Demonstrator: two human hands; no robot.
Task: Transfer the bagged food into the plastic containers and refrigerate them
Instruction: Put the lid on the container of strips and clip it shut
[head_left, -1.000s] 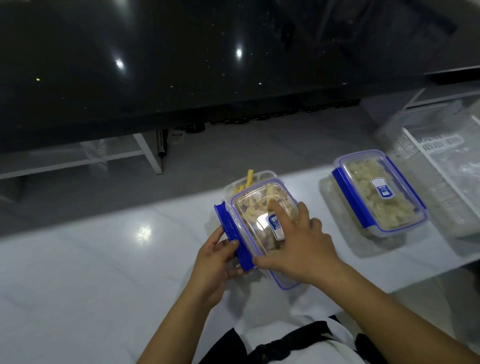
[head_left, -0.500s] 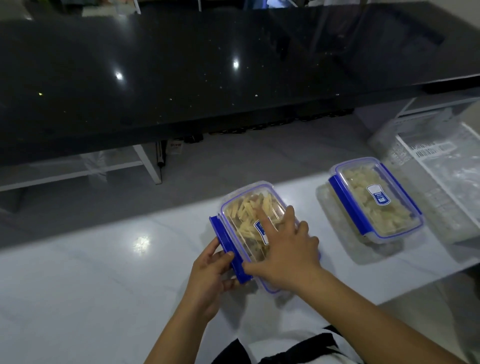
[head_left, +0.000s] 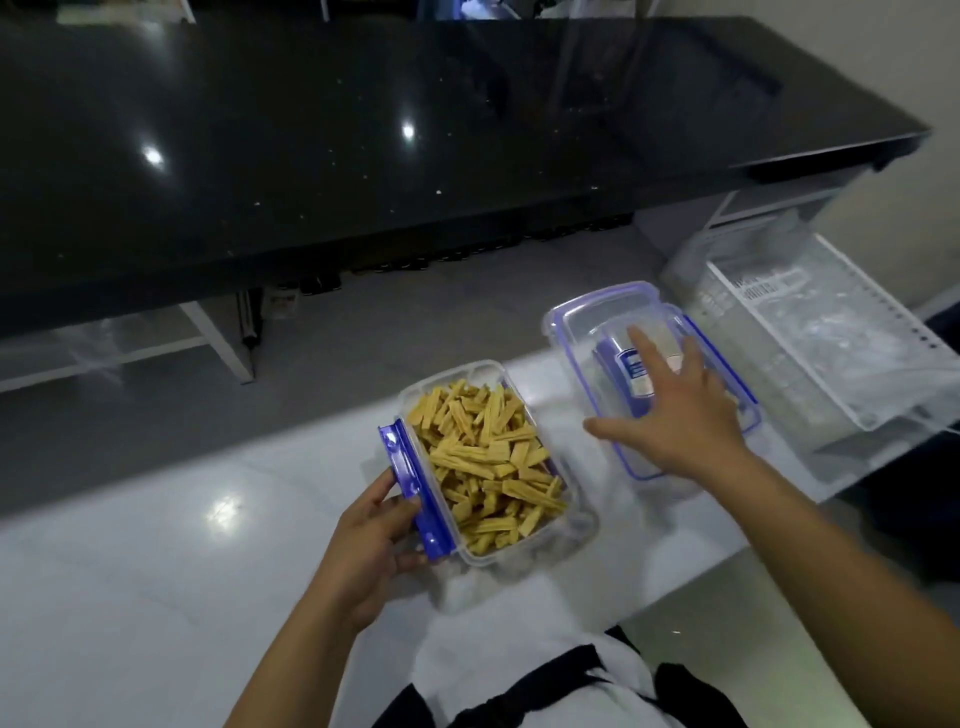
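Clear plastic, trimmed in blue, forms the open container (head_left: 540, 499) that we see at centre on the white counter (head_left: 156, 597); it is filled almost to the rim with yellow, ridged food sticks (head_left: 483, 457). The left hand (head_left: 371, 535) grips the blue latch flap (head_left: 415, 488) on the container's left side, thumb on its outer face and fingers curled beneath it. To the right, the right hand (head_left: 675, 415) holds the lid (head_left: 587, 322), clear with a blue seal line and a blue-and-white label (head_left: 631, 371), tilted above the counter; its fingers are spread flat across the lid's upper face, the thumb out to the left, so we read this hand as pressed against the lid rather than wrapped round it. Through and beneath the lid a second container with a blue latch shows dimly; we cannot tell its contents. Further right lies a white wire rack (head_left: 841, 332) with crumpled clear plastic bags (head_left: 810, 312) on it. Behind the counter runs a glossy black worktop (head_left: 363, 130).
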